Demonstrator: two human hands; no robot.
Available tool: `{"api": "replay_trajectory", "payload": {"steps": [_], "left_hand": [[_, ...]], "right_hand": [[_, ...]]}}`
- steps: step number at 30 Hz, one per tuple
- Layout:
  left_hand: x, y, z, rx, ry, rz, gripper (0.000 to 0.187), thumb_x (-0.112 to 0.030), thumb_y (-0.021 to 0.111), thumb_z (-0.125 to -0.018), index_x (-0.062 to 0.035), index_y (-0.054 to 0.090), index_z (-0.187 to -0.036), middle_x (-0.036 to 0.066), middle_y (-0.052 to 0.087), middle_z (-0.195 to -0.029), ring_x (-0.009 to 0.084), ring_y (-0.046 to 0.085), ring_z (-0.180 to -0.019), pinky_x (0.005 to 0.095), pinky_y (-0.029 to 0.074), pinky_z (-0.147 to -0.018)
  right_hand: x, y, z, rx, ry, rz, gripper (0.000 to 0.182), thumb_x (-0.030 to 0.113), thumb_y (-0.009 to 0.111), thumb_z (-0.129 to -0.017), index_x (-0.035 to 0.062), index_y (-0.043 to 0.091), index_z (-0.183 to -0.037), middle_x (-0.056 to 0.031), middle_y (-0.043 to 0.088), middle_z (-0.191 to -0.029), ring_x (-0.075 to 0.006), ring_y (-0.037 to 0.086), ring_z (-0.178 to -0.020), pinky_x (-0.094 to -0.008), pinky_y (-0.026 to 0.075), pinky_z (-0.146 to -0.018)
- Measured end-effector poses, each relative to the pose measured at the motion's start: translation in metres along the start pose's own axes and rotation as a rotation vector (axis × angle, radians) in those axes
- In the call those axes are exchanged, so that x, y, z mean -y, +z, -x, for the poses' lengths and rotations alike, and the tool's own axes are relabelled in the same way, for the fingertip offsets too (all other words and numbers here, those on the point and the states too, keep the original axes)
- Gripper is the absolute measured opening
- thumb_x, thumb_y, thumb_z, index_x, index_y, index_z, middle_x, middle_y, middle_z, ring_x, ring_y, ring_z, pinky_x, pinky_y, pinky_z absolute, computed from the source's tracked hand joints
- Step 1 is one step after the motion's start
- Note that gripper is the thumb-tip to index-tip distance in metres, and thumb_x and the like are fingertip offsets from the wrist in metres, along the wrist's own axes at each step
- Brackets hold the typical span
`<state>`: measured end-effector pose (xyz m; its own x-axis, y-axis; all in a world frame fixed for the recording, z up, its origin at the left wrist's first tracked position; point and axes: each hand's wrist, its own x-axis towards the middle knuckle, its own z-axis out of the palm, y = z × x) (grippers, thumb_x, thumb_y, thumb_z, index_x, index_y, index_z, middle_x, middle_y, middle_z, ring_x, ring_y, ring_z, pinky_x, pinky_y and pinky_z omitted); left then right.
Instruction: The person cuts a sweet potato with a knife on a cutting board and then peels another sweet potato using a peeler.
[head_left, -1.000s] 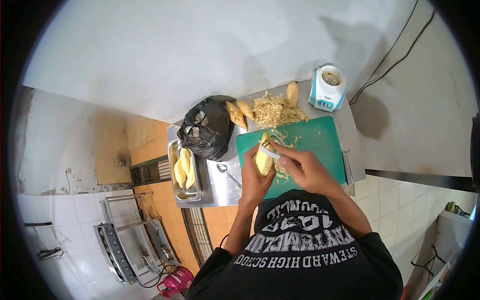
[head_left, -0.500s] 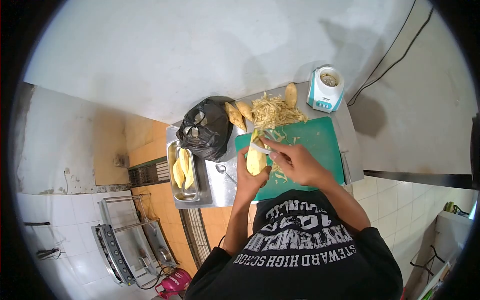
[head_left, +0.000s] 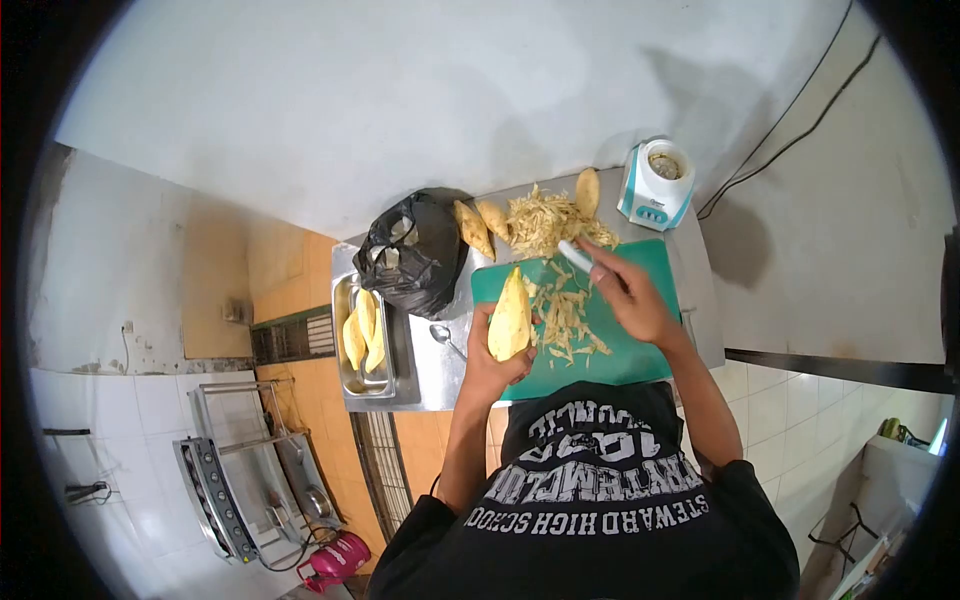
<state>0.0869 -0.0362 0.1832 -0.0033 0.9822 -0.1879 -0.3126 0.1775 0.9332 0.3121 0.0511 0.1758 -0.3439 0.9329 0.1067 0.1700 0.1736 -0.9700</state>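
Note:
My left hand [head_left: 490, 365] is wrapped round a peeled yellow sweet potato [head_left: 511, 318], its pointed end tilted up and away from me, over the left edge of a green cutting board [head_left: 640, 345]. In my right hand [head_left: 635, 302] is a white-handled peeler [head_left: 576, 256], held apart from the sweet potato over the board's far side. Thin peelings [head_left: 563, 318] lie scattered on the board beneath my hands. A larger heap of peelings [head_left: 540, 222] sits at the board's far edge, with unpeeled sweet potatoes [head_left: 473, 230] beside it.
On the left stand a metal tray [head_left: 392, 372] holding several peeled sweet potatoes [head_left: 366, 325] and a black plastic bag [head_left: 412, 255]. A spoon [head_left: 446, 338] lies on the steel table. A white and teal blender base [head_left: 656, 185] stands at the back right, near the wall.
My right hand has moved the peeler off the sweet potato, to the right and away from me. The sweet potato stays in my left hand, and the peelings on the board are now uncovered.

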Motion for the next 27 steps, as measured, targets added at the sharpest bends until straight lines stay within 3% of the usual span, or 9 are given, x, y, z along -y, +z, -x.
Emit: {"api": "replay_trajectory", "payload": {"steps": [4,6,9,13,15,16,19,20,27], "left_hand": [[0.0,-0.001,-0.001,0.061,0.024,-0.021,0.058,0.014,0.066,-0.071,-0.0076,0.038,-0.117,0.014,0.062,-0.111,0.0085,0.052,-0.057,0.0213,0.038,-0.04],[0.0,-0.002,0.0,0.083,0.043,-0.069,0.06,0.012,0.069,-0.073,-0.0083,0.038,-0.12,0.013,0.064,-0.112,0.0085,0.056,-0.064,0.0214,0.042,-0.045],[-0.001,-0.001,0.001,0.154,0.028,-0.158,0.062,0.01,0.072,-0.073,-0.009,0.039,-0.122,0.011,0.064,-0.11,0.0081,0.058,-0.068,0.0212,0.044,-0.048],[-0.001,0.011,0.001,0.194,-0.222,0.023,0.069,0.004,0.074,-0.077,-0.0108,0.038,-0.133,0.014,0.059,-0.119,0.0203,0.066,-0.091,0.0242,0.044,-0.047],[-0.002,0.017,0.004,0.192,-0.063,0.393,0.073,-0.009,0.077,-0.08,-0.0127,0.035,-0.14,0.02,0.053,-0.128,0.0299,0.066,-0.099,0.0275,0.046,-0.048],[0.004,0.009,0.001,0.277,-0.076,0.5,0.075,-0.027,0.077,-0.081,-0.0123,0.035,-0.142,0.024,0.049,-0.138,0.0369,0.064,-0.105,0.034,0.054,-0.064],[0.01,0.02,-0.002,0.347,-0.02,0.811,0.08,-0.045,0.072,-0.081,-0.011,0.037,-0.144,0.026,0.043,-0.148,0.0441,0.058,-0.114,0.0442,0.052,-0.084],[0.015,0.022,-0.003,0.381,0.026,0.787,0.085,-0.052,0.071,-0.081,-0.0099,0.038,-0.147,0.025,0.042,-0.15,0.0467,0.053,-0.121,0.0467,0.047,-0.096],[0.036,0.067,-0.014,-0.103,0.065,0.39,0.056,-0.029,0.053,-0.107,-0.0048,0.033,-0.153,0.02,0.049,-0.146,0.0298,0.057,-0.12,0.0403,0.047,-0.1]], "right_hand": [[0.022,0.004,-0.006,0.035,0.18,-0.239,0.046,0.021,0.051,-0.108,0.0076,0.047,-0.152,-0.0029,0.067,-0.104,-0.0092,0.05,-0.073,-0.0249,0.045,-0.068],[0.016,0.019,-0.015,-0.06,-0.084,-0.298,0.053,0.027,0.045,-0.11,0.0079,0.034,-0.159,-0.0044,0.063,-0.112,-0.0142,0.06,-0.077,-0.0293,0.053,-0.071],[0.036,0.043,-0.027,-0.117,-0.019,-0.808,0.056,0.033,0.043,-0.11,0.0103,0.03,-0.16,-0.0013,0.052,-0.094,-0.0172,0.063,-0.074,-0.0305,0.053,-0.067],[0.037,0.05,-0.034,-0.012,0.068,-0.897,0.056,0.04,0.045,-0.109,0.0148,0.032,-0.157,-0.0001,0.051,-0.088,-0.0122,0.056,-0.072,-0.033,0.05,-0.065],[0.027,0.051,-0.034,-0.229,0.252,-1.297,0.041,0.044,0.049,-0.106,0.0166,0.045,-0.136,0.0031,0.035,-0.078,-0.0111,0.046,-0.063,-0.0334,0.047,-0.06],[0.022,0.05,-0.036,-0.301,0.307,-1.312,0.031,0.048,0.05,-0.105,0.0188,0.044,-0.112,0.0035,0.036,-0.078,-0.0104,0.037,-0.059,-0.0321,0.045,-0.06],[0.029,0.045,-0.033,-0.464,0.309,-1.278,0.033,0.051,0.049,-0.105,0.0191,0.045,-0.114,0.0036,0.036,-0.077,-0.0096,0.037,-0.06,-0.0316,0.045,-0.062],[0.028,0.039,-0.031,-0.423,0.296,-1.341,0.035,0.049,0.047,-0.106,0.0215,0.047,-0.128,0.004,0.034,-0.075,-0.0087,0.036,-0.06,-0.0311,0.045,-0.064],[0.015,0.02,-0.024,-0.531,0.262,-1.364,0.047,0.047,0.046,-0.107,0.024,0.039,-0.147,0.004,0.032,-0.073,-0.0086,0.036,-0.061,-0.0304,0.044,-0.065]]}}
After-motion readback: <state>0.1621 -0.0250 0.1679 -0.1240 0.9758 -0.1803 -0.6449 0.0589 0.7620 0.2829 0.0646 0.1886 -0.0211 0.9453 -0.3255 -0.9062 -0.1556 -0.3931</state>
